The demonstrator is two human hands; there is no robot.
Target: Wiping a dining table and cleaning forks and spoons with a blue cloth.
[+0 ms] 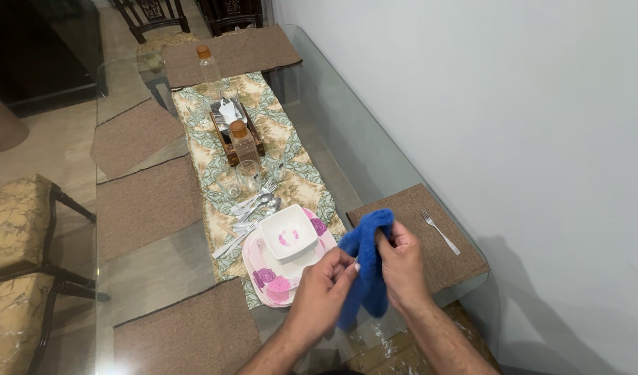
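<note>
Fingers [388,239] on blue cloth [367,267] over glass table [333,139]

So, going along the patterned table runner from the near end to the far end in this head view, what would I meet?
Flowered plates with a square white bowl → loose metal cutlery → clear drinking glasses → wooden tray holding an orange-capped bottle → second orange-capped clear bottle.

A single view is given, taken from a camera worn on the head and aimed steeply downward and forward along a glass table [346,149]. The near end is seen close up, where the left hand [322,292] and right hand [402,267] are framed low in the centre. The far end, with chairs [152,14], is seen at the top edge. A white wall [506,104] fills the right side.
</note>
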